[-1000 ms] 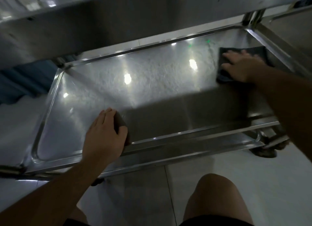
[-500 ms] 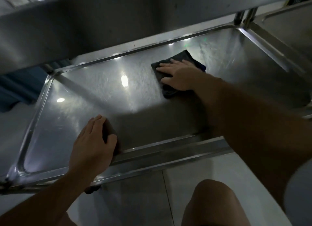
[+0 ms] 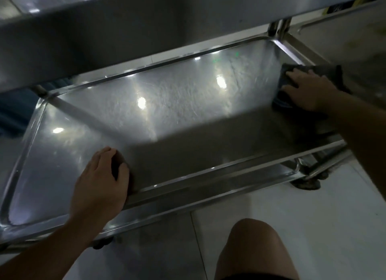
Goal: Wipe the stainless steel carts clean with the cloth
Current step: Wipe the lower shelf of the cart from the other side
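Far left, the cart's lower shelf (image 3: pixel 177 116) is cut off at the frame edge, and its near-left corner fades into glare. The L hand (image 3: pixel 100 185) rests flat over the shelf's near rim, fingers straight and reaching onto the steel, thumb along the rim; it holds nothing. Under that wrist a dark caster (image 3: pixel 102 243) shows only in part.

Btwn the two hands, which sit well apart, the shelf is open bare steel: raised lip all round, rounded corners, bright light spots and fine swirl marks in the far half, shadow across the near half. Above hangs the upper shelf (image 3: pixel 125 25), blurred, hiding whatever lies beyond the far lip.

The R hand (image 3: pixel 307 89) lies palm-down w/ spread straight fingers pressing the dark cloth (image 3: pixel 334 73) against the shelf by its right lip, close to the far-right corner. The cloth looks folded and dark grey; most is covered by the hand, and one edge rides over the lip. Right of it a second steel surface (image 3: pixel 355 41) is too dim to read. Below, a bare knee (image 3: pixel 254 246) over pale floor tiles (image 3: pixel 292 217), w/ another caster (image 3: pixel 306 183) under the near-right corner.
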A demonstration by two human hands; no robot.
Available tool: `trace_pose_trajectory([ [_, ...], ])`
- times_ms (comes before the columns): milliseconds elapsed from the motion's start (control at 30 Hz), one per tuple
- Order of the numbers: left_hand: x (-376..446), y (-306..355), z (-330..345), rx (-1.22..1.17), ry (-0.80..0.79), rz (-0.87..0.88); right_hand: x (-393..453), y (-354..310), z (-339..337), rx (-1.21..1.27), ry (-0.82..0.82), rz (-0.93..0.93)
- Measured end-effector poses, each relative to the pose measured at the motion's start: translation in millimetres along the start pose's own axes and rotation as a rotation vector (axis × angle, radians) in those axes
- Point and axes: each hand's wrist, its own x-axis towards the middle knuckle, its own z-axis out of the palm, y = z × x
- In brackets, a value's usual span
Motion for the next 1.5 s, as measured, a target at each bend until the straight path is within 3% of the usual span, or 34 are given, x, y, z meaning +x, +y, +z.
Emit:
trace_pose_trajectory([
  [133, 1, -3, 3, 0.026, -0.041, -0.033, -85, 25, 17, -0.039, -0.063, 0.036],
  [233, 2, -3, 5, 0.041, -0.065, -0.036, -134, -7, 21, -0.082, -0.082, -0.007],
  [400, 1, -4, 7, 0.053, -0.037, -0.026, -196, -142, 50, -0.016, -0.08, -0.379],
  [500, 2, -8, 9, 0.042, -0.018, -0.017, -214, -168, 62, 0.01, -0.105, -0.517],
  [600, 1, -9, 11, 0.025, 0.0, -0.003, -195, -129, 49, 0.018, -0.034, -0.387],
  [767, 3, -13, 16, 0.041, 0.023, 0.028, -161, -20, 12, 0.015, 0.151, 0.173],
  [900, 6, -19, 18, 0.056, 0.01, 0.03, -156, -25, 11, -0.007, 0.141, 0.274],
  [1033, 7, -20, 18, 0.062, 0.011, 0.03, -191, -98, 50, 0.016, 0.242, 0.14],
  [1133, 8, -19, 20, 0.078, 0.0, 0.023, -231, -172, 83, 0.136, 0.291, -0.106],
  [1267, 8, -19, 20, 0.078, -0.002, 0.016, -269, -242, 110, 0.137, 0.188, -0.425],
  [1400, 6, -17, 18, 0.064, 0.007, 0.024, -256, -220, 96, 0.089, 0.128, -0.509],
  [1500, 3, -16, 17, 0.06, 0.014, 0.02, -220, -165, 75, 0.06, 0.116, -0.37],
])
